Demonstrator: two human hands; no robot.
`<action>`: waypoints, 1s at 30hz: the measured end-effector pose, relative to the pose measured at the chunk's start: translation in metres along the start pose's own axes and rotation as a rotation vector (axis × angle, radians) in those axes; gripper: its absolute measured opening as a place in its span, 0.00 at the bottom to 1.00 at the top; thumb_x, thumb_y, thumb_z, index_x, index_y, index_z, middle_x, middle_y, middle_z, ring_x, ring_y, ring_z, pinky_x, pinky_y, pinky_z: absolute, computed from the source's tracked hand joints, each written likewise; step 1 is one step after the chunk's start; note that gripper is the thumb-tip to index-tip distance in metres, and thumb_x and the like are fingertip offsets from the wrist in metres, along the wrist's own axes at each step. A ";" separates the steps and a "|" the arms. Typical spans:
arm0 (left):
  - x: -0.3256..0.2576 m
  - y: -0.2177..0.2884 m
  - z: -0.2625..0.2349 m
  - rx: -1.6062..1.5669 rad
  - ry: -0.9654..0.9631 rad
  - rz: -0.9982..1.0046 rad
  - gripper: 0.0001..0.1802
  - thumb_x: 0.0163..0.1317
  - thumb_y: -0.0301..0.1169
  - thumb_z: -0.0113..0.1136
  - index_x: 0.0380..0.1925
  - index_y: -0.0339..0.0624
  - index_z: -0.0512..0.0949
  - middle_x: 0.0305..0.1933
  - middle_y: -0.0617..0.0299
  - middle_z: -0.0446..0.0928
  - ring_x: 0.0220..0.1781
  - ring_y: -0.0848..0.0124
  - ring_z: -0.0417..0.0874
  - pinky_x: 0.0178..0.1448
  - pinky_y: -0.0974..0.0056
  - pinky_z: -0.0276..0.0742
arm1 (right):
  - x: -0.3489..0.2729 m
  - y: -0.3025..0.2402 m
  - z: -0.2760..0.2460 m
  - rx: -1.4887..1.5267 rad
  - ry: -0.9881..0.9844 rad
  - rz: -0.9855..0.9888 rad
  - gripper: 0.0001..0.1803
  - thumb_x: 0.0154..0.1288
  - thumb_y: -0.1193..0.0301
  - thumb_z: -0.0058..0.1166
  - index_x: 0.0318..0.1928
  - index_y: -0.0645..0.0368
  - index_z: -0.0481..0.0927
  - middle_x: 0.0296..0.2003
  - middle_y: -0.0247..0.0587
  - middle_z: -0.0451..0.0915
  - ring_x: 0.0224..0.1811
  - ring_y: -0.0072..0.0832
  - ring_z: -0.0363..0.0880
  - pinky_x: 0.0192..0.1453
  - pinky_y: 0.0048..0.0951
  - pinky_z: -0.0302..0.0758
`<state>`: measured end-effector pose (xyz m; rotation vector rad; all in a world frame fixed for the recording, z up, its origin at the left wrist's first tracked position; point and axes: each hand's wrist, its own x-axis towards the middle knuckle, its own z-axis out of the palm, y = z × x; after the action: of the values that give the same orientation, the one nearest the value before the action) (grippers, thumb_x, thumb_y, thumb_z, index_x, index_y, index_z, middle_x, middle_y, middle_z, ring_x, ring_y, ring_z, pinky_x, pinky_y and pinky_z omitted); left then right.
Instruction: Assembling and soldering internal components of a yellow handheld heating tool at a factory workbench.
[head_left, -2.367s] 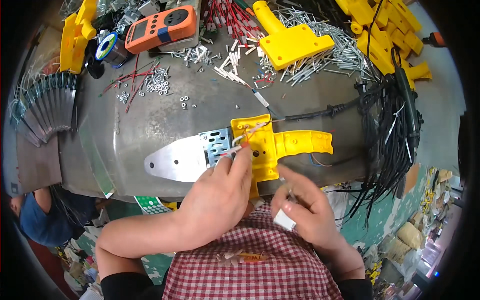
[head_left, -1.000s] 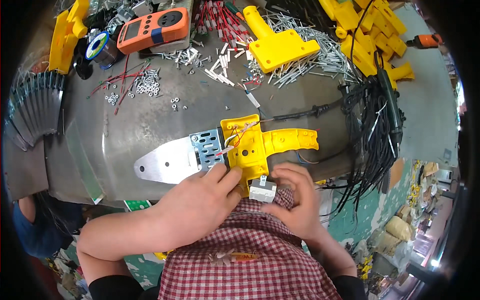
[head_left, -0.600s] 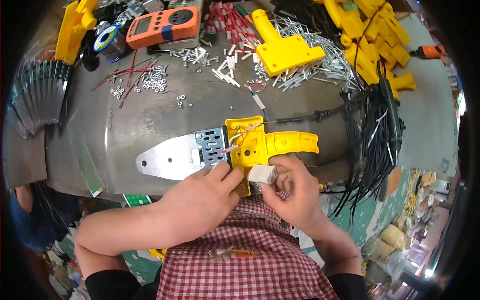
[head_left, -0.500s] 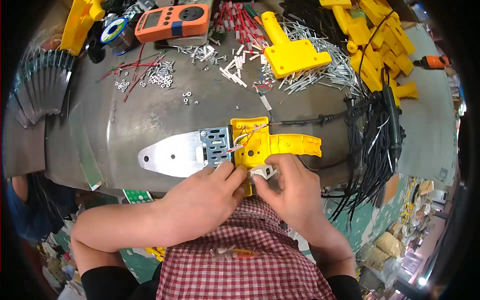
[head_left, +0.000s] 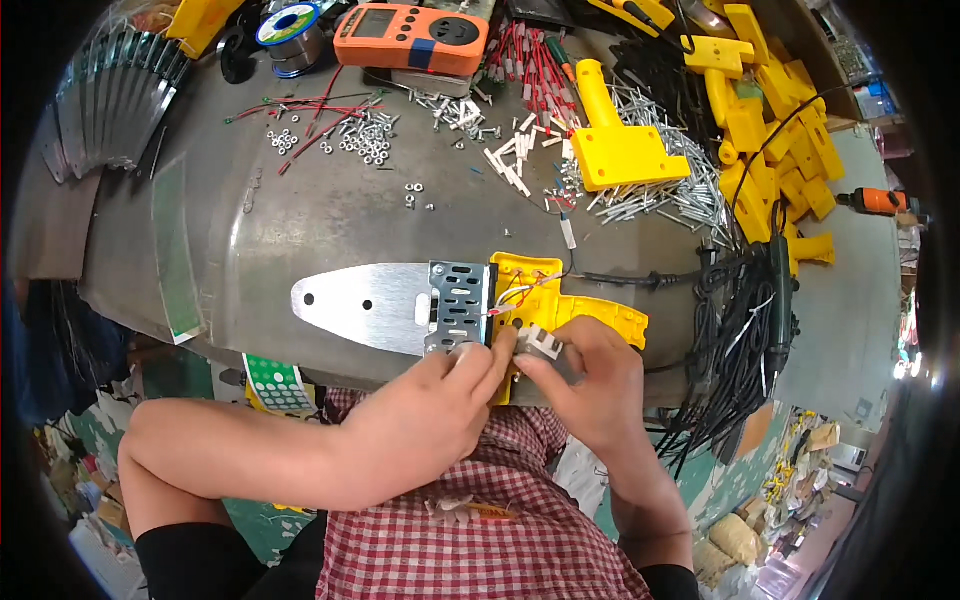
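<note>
In front of me lies an open yellow plastic handle shell [head_left: 595, 312], with thin red and white wires [head_left: 518, 294] inside its wide part. A flat silver metal blade [head_left: 355, 305] with a rounded tip points left from it, under a slotted metal bracket [head_left: 459, 300]. My right hand [head_left: 598, 385] pinches a small whitish plastic block [head_left: 539, 343] between thumb and fingers over the shell's near side. My left hand [head_left: 432, 405] is closed at the shell's near edge beside the bracket, one fingertip reaching up to the block. What lies beneath its fingers is hidden.
Behind are loose nuts [head_left: 372, 140], white sleeves [head_left: 510, 165], a pile of long screws [head_left: 650, 195], another yellow handle [head_left: 630, 155], and an orange meter [head_left: 412, 38]. Black cables [head_left: 735, 320] and a soldering iron [head_left: 780, 290] hang at the right. Metal blades [head_left: 110, 100] stand far left.
The view has shifted, so the bench appears lower and further right. My right hand has turned the whitish block, showing its notched side. Both hands stay at the shell.
</note>
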<state>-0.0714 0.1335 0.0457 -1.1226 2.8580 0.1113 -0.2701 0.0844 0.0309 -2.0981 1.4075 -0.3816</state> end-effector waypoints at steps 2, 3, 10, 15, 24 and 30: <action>-0.001 0.000 0.001 0.028 0.027 -0.003 0.12 0.52 0.33 0.52 0.33 0.41 0.81 0.59 0.52 0.67 0.47 0.67 0.71 0.40 0.71 0.75 | 0.008 0.005 0.001 -0.200 0.026 -0.287 0.16 0.48 0.65 0.67 0.31 0.58 0.73 0.25 0.38 0.72 0.29 0.36 0.72 0.35 0.37 0.69; -0.002 0.000 0.003 0.054 0.048 -0.006 0.14 0.53 0.34 0.52 0.37 0.42 0.81 0.60 0.52 0.67 0.47 0.66 0.71 0.39 0.72 0.74 | 0.012 0.003 -0.003 -0.197 0.025 -0.292 0.16 0.48 0.65 0.67 0.31 0.58 0.73 0.25 0.38 0.72 0.29 0.36 0.72 0.35 0.37 0.69; -0.011 -0.003 0.023 -0.019 0.144 -0.047 0.21 0.54 0.35 0.52 0.49 0.46 0.77 0.61 0.57 0.67 0.53 0.66 0.71 0.41 0.72 0.73 | 0.033 -0.027 -0.027 -0.450 -0.350 -0.572 0.07 0.52 0.71 0.55 0.32 0.56 0.73 0.29 0.37 0.72 0.39 0.34 0.70 0.44 0.36 0.66; -0.013 -0.006 0.034 -0.105 0.276 -0.026 0.19 0.55 0.34 0.50 0.47 0.40 0.74 0.57 0.56 0.69 0.50 0.67 0.71 0.44 0.71 0.72 | 0.027 -0.027 -0.022 -0.552 -0.358 -0.560 0.09 0.52 0.72 0.53 0.36 0.57 0.75 0.30 0.37 0.72 0.39 0.35 0.70 0.45 0.36 0.67; -0.011 -0.025 0.037 -0.446 0.358 -0.009 0.19 0.44 0.30 0.61 0.39 0.41 0.74 0.58 0.54 0.70 0.49 0.62 0.76 0.45 0.64 0.78 | 0.016 -0.011 -0.012 -0.171 -0.265 -0.531 0.18 0.53 0.72 0.57 0.46 0.63 0.74 0.35 0.41 0.71 0.42 0.39 0.70 0.47 0.38 0.69; -0.001 -0.056 0.025 -0.989 0.565 -0.507 0.09 0.59 0.25 0.56 0.40 0.40 0.74 0.46 0.57 0.80 0.38 0.71 0.82 0.40 0.67 0.77 | 0.041 0.015 -0.033 0.110 -0.145 -0.574 0.10 0.55 0.73 0.57 0.39 0.62 0.77 0.35 0.42 0.74 0.41 0.39 0.72 0.46 0.37 0.71</action>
<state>-0.0322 0.0956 0.0182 -2.2975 2.7947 1.5031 -0.2820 0.0330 0.0443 -2.3557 0.6666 -0.5018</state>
